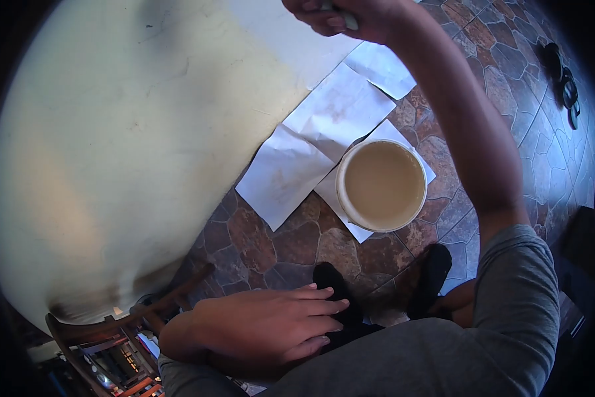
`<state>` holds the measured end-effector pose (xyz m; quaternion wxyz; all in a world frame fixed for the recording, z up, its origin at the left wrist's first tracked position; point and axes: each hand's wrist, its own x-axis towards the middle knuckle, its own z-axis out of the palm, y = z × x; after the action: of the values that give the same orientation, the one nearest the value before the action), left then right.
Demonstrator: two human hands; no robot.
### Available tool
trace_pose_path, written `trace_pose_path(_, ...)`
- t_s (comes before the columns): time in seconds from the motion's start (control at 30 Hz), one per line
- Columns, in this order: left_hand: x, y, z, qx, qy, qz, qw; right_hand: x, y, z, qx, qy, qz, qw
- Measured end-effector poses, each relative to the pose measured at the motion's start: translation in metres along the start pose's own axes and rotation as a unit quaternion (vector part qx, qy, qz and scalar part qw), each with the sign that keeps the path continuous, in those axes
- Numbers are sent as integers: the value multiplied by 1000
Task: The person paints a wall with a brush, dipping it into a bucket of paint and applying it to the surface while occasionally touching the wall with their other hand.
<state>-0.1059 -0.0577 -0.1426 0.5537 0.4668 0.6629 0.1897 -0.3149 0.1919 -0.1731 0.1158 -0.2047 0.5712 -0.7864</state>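
Note:
At the top edge, my right hand [370, 20] is closed around a pale handle [348, 20]; the rest of that tool is out of view, so its kind cannot be told. My right arm stretches up toward the pale yellow wall [145, 132], which has a whiter area [297, 40] near the hand. My left hand [277, 324] is held in front of my body, palm down, its fingers stretched out and holding nothing. Between my feet and the wall stands a round white bucket [342, 192] of cloudy beige liquid [385, 185].
White paper sheets [284, 175] lie along the wall's foot and under the bucket. Stone-patterned tiles [251, 238] cover the floor. A wooden rack [138, 351] with assorted items stands at lower left. Dark sandals [567, 92] lie at far right. My dark-socked feet [433, 274] are below the bucket.

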Motion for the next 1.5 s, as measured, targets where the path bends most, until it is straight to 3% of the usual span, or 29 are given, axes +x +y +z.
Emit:
trace_pose_path(0.07, 0, 2, -1, -4, 6, 4, 1000, 13, 3, -27, 159, -138, 102, 972)
trace_pose_path(0.13, 0, 1, 0, -8, 13, 8, 1000, 31, 83, -22, 56, 77, 121, 988)
trace_pose_path(0.23, -1, 3, 4, 2, 18, 11, 1000, 15, 153, -50, 60, 93, 214, 971)
trace_pose_path(0.37, -5, 8, 10, 16, 2, -3, 1000, -6, 179, -74, 27, 105, 316, 943)
trace_pose_path(0.47, -12, 10, 17, 16, 19, -3, 1000, -16, 141, -87, -219, 145, 286, 922)
trace_pose_path(0.53, -16, 11, 20, 16, 29, 5, 999, -14, 109, -88, -381, 193, 271, 863)
trace_pose_path(0.67, -18, 15, 22, 27, 54, 1, 998, 6, 111, -78, -563, 297, 95, 766)
trace_pose_path(0.87, -7, 15, 21, 48, 30, 12, 998, 16, 124, 16, -524, 138, 102, 835)
trace_pose_path(1.1, -6, 15, 15, 40, 31, 10, 999, -4, 87, -16, -548, 55, 109, 828)
trace_pose_path(1.27, 2, 14, 13, 25, 39, 13, 999, 24, 100, -77, -591, 182, 107, 779)
trace_pose_path(1.5, -4, 11, 14, 11, 51, 8, 999, 14, 75, -125, -628, 259, 141, 720)
